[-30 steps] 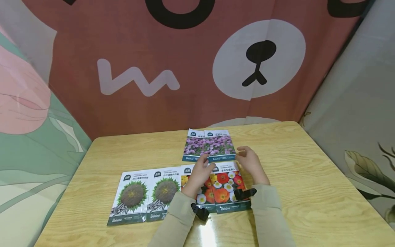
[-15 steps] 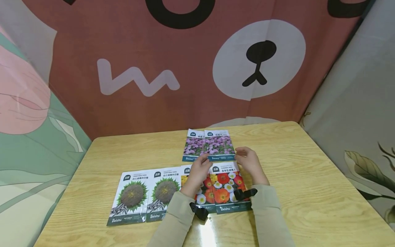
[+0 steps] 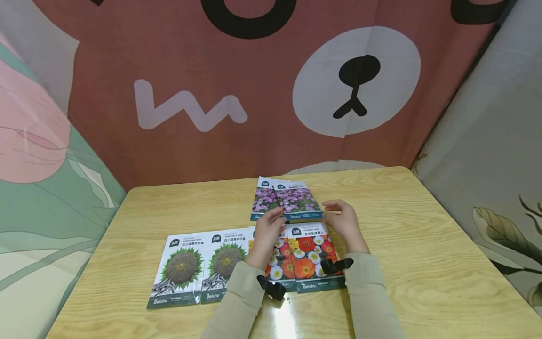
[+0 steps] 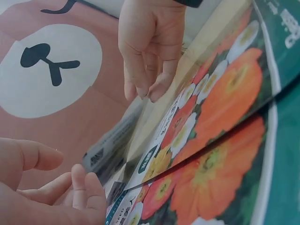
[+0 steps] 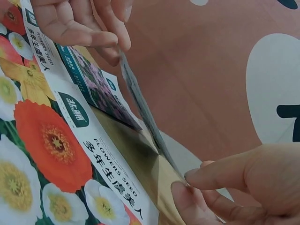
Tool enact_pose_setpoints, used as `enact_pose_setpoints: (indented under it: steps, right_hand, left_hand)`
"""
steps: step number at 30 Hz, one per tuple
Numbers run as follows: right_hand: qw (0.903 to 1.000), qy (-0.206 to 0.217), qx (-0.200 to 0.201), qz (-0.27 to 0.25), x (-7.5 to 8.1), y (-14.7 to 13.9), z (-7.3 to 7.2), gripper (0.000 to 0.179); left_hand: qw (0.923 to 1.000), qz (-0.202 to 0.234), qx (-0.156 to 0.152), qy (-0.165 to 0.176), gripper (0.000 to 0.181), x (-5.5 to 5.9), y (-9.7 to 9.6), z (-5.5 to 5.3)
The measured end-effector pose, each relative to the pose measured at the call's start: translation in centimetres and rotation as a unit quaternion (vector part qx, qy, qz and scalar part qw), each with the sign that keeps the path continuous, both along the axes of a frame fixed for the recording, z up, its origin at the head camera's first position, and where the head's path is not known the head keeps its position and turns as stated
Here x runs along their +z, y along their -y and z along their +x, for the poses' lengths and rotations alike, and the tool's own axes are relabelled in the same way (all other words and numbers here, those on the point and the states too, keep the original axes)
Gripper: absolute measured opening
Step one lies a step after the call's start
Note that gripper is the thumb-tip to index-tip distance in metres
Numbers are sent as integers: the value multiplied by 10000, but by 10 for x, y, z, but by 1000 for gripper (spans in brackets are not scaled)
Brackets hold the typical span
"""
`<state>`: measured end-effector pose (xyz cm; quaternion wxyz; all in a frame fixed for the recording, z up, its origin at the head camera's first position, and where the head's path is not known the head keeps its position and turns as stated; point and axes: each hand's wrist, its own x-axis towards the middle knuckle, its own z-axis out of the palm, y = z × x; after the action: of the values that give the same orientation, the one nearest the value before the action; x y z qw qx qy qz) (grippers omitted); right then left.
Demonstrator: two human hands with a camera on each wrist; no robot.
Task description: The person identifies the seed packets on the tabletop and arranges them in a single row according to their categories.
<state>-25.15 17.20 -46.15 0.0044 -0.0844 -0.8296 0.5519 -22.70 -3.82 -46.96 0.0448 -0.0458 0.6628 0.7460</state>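
A purple-flowered seed packet (image 3: 298,200) is raised on a tilt from the table; the right wrist view shows the lifted packet (image 5: 145,112) edge-on. My left hand (image 3: 268,233) holds its lower left corner between the fingers. At the lower right corner, my right hand (image 3: 342,223) pinches it with thumb and forefinger. Behind it lies a second purple-flowered packet (image 3: 264,200), partly covered. Nearer me, under my wrists, are two poppy seed packets, the right one (image 3: 311,256) overlapping the left one (image 3: 279,270), which my left hand partly hides.
Two sunflower seed packets lie side by side at the left, one (image 3: 178,270) at the outside and one (image 3: 224,263) next to the poppies. The wooden table (image 3: 423,254) ends at a reddish bear-print curtain (image 3: 262,150) behind.
The right purple packet has tilted up, its top shifting left over the other one. My left hand has moved slightly left; my right hand has hardly moved.
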Motion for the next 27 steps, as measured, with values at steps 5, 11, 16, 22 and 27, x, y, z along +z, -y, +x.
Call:
enact_pose_setpoints:
  steps: [5, 11, 16, 22, 27]
  right_hand:
    - [10000, -28, 36, 52, 0, 0, -1, 35]
    - [9990, 159, 425, 58, 3, -2, 1, 38]
    - [9962, 477, 721, -145, 5, -8, 2, 48]
    - [9948, 535, 798, -353, 8, -17, 3, 54]
    - [9945, 570, 800, -357, 10, -22, 3, 50]
  left_hand:
    - [10000, 64, 68, -27, 40, -2, 1, -1]
    - [9996, 199, 190, -31, 36, 0, 1, 2]
    - [9995, 298, 125, 40, 41, 2, 0, 4]
    - [9999, 37, -139, -5, 47, 3, -2, 6]
    - [9995, -139, -294, -7, 50, 5, -5, 8]
